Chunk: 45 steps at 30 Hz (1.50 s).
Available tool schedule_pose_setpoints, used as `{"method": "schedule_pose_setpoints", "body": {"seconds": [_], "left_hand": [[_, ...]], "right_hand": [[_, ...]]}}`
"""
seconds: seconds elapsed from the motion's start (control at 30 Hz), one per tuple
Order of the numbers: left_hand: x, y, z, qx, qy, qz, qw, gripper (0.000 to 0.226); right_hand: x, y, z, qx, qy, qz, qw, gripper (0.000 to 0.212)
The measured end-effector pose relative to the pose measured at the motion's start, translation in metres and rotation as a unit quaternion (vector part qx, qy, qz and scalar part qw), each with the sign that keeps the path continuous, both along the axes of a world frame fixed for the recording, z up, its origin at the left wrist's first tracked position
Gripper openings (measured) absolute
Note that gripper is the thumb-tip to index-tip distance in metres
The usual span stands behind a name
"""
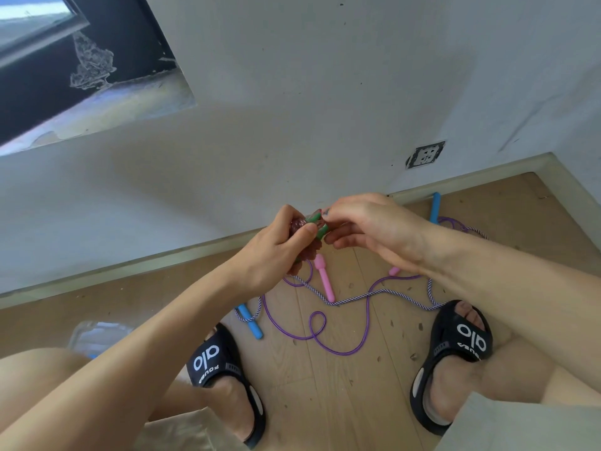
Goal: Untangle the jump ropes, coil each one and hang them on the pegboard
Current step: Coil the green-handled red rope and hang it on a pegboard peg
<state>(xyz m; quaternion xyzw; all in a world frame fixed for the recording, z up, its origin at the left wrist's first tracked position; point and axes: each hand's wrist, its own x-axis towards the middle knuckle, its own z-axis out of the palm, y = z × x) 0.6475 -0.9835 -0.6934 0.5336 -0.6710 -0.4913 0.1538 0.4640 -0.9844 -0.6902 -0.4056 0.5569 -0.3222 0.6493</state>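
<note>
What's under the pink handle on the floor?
The pink handle lies across the braided blue-white rope on the wooden floor. Its top end is hidden behind the left hand.

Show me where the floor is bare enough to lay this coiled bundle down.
Bare boards lie between the two black slides, nearer you than the purple rope's loop. Ahead of the feet it is crowded: the striped rope, pink handle and blue handle cross there.
</note>
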Motion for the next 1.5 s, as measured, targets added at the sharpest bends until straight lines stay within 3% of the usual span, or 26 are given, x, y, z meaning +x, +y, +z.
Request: {"method": "schedule_pose_setpoints", "body": {"seconds": [0.23, 0.4, 0.63, 0.8, 0.97, 1.07, 1.2, 1.4, 1.5], "left_hand": [[-0.004, -0.004, 0.001, 0.130, 0.069, 0.051, 0.988, 0.033], [-0.006, -0.005, -0.003, 0.208, 0.141, 0.090, 0.964, 0.032], [-0.008, -0.003, -0.007, 0.125, 0.142, 0.091, 0.978, 0.032], [-0.007, -0.003, -0.011, 0.051, 0.093, 0.074, 0.992, 0.029], [-0.011, -0.004, -0.014, 0.007, 0.053, 0.068, 0.996, 0.025], [-0.009, -0.005, -0.015, 0.002, 0.030, 0.082, 0.996, 0.023], [-0.008, -0.009, -0.016, 0.037, 0.056, 0.116, 0.991, 0.022], [-0.004, -0.008, -0.023, -0.025, -0.007, 0.080, 0.996, 0.014], [-0.004, -0.011, -0.018, -0.039, -0.029, 0.077, 0.996, 0.013]], "right_hand": [[0.012, 0.014, -0.013, -0.087, 0.091, -0.024, 0.992, 0.029], [0.016, 0.019, -0.019, -0.098, 0.061, -0.067, 0.991, 0.017], [0.019, 0.016, -0.024, -0.097, 0.018, -0.081, 0.992, 0.011], [0.021, 0.016, -0.025, -0.107, 0.043, -0.082, 0.990, 0.023], [0.019, 0.008, -0.023, -0.010, -0.034, -0.157, 0.987, 0.030], [0.020, 0.008, -0.022, -0.023, -0.064, -0.161, 0.985, 0.028], [0.024, 0.008, -0.019, -0.070, -0.021, -0.105, 0.992, 0.023], [0.012, -0.002, -0.014, 0.110, -0.078, -0.031, 0.990, 0.012], [0.012, -0.006, -0.018, 0.097, -0.096, -0.058, 0.989, 0.012]]}}
